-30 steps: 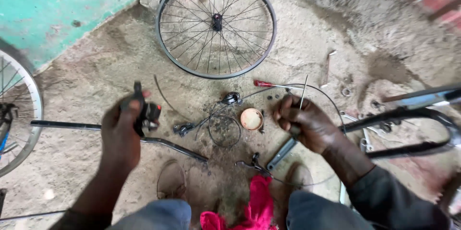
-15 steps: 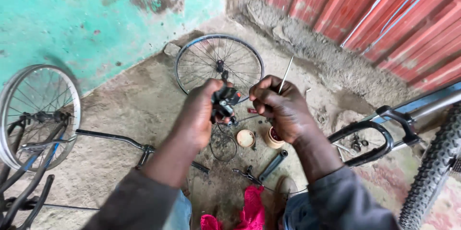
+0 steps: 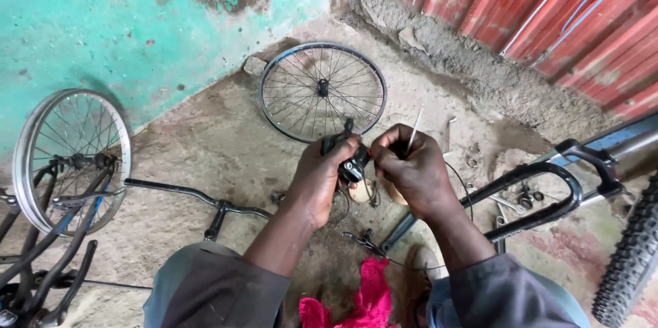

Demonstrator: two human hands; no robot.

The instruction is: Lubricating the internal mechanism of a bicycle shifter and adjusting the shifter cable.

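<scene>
Black, the small brake lever (image 3: 351, 161) sits clamped in the left hand (image 3: 322, 177), raised above the ground; the right hand (image 3: 409, 170) pinches a thin cable (image 3: 414, 129) at it. Threading seems under way, needing a steady feed. Beyond lies a spoked wheel (image 3: 322, 91); below, a pink rag (image 3: 370, 297).

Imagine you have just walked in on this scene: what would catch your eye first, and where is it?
At centre, the left hand and right hand meet around a small black bicycle part, the right also pinching a thin metal rod. Just beyond them a bare spoked wheel lies flat on the dirt floor. Another wheel stands at the left by the turquoise wall.
</scene>
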